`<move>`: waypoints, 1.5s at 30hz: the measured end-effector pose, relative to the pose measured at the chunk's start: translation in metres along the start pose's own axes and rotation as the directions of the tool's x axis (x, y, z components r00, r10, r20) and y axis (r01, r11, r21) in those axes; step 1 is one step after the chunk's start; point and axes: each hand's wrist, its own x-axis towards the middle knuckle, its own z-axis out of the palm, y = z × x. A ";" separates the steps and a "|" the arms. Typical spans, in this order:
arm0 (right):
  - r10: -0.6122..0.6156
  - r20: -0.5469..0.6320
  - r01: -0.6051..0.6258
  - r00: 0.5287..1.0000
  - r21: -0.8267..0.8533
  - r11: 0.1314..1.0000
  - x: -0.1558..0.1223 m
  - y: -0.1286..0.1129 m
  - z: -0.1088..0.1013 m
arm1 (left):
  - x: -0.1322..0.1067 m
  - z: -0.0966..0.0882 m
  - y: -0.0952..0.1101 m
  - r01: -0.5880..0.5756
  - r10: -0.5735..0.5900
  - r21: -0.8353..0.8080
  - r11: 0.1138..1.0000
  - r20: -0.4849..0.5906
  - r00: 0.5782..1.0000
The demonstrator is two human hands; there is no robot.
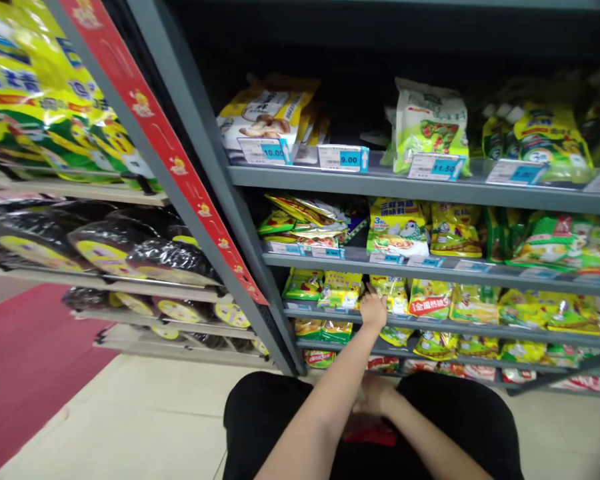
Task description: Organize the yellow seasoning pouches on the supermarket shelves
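My left hand [373, 309] reaches forward to a low shelf, its fingers stretched out at the left edge of a yellow seasoning bag [396, 293]. Whether the fingertips touch the bag is hard to make out. Just left of the hand stands another yellow bag [340, 291] with a green lower part. My right hand [375, 395] is low between my black-clad knees, partly behind my left forearm, and its fingers are hidden. Below it shows something red [373, 437] that I cannot make out.
Grey shelves [420, 185] with price tags hold several more seasoning bags. A slanting post with a red strip [173, 160] divides them from the left rack, which has dark wrapped packs [105, 250]. Pale floor tiles [165, 413] and a red mat [45, 360] lie below.
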 end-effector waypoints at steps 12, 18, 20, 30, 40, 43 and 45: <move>0.253 -0.815 -0.472 0.522 -0.029 0.881 0.032 0.140 -0.128 | 0.007 -0.028 -0.016 -0.018 0.040 -0.100 0.995 0.216 0.976; 0.138 -0.780 -0.389 0.610 -0.143 0.910 0.049 0.190 -0.123 | 0.011 -0.037 0.003 -0.036 0.060 -0.093 0.995 0.271 0.961; 0.135 -0.765 -0.380 0.630 -0.152 0.913 0.049 0.198 -0.123 | 0.010 -0.035 0.015 -0.083 0.104 -0.087 0.993 0.282 0.954; 0.087 -0.797 -0.339 0.598 -0.153 0.928 0.034 0.163 -0.123 | -0.004 -0.064 -0.029 -0.238 0.251 -0.118 0.964 0.116 0.961; -0.166 -0.755 -0.144 0.634 -0.326 0.934 0.073 0.102 -0.108 | 0.032 -0.085 -0.114 0.261 -0.260 -0.039 0.965 0.015 0.965; -0.112 -0.780 -0.185 0.616 -0.281 0.942 0.081 0.099 -0.105 | 0.039 -0.085 -0.116 0.282 -0.281 -0.044 0.958 0.038 0.959; -0.073 -0.792 -0.211 0.605 -0.249 0.945 0.084 0.094 -0.104 | 0.040 -0.087 -0.114 0.293 -0.292 -0.056 0.955 0.027 0.956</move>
